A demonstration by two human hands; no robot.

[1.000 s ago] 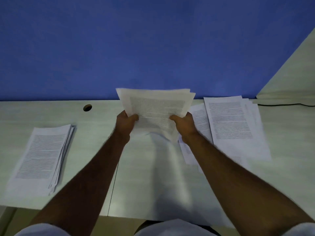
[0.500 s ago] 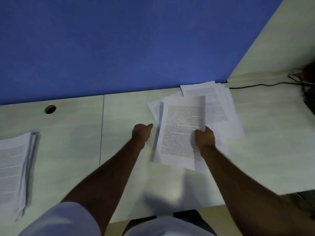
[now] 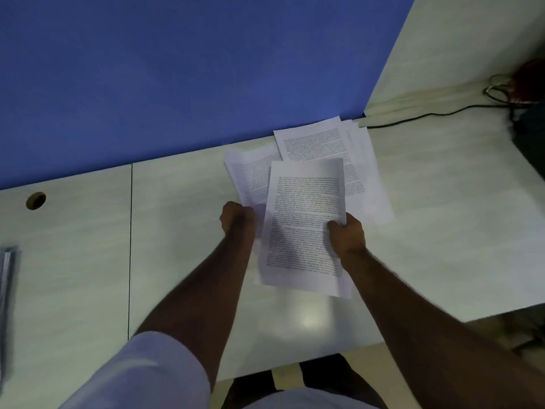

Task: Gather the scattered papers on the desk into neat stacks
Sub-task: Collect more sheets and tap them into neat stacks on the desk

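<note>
I'm seeing my right hand (image 3: 347,236) pinching the paper stack (image 3: 306,225) at its 3 o'clock edge, left hand (image 3: 238,221) gripping a sheet (image 3: 250,178) at 9, stack's long axis running 12 to 6 over the tabletop (image 3: 177,246).

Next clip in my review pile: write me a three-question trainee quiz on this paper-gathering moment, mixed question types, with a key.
1. True or false: the right hand grips the sheaf of papers by its right edge.
2. Multiple choice: the left hand is at
A) the cable hole
B) the lower corner of the loose sheet left of the sheaf
C) the black cable
3. Fill in: the scattered sheets lie against the ____ partition.

Key: 1 true; 2 B; 3 blue.
</note>
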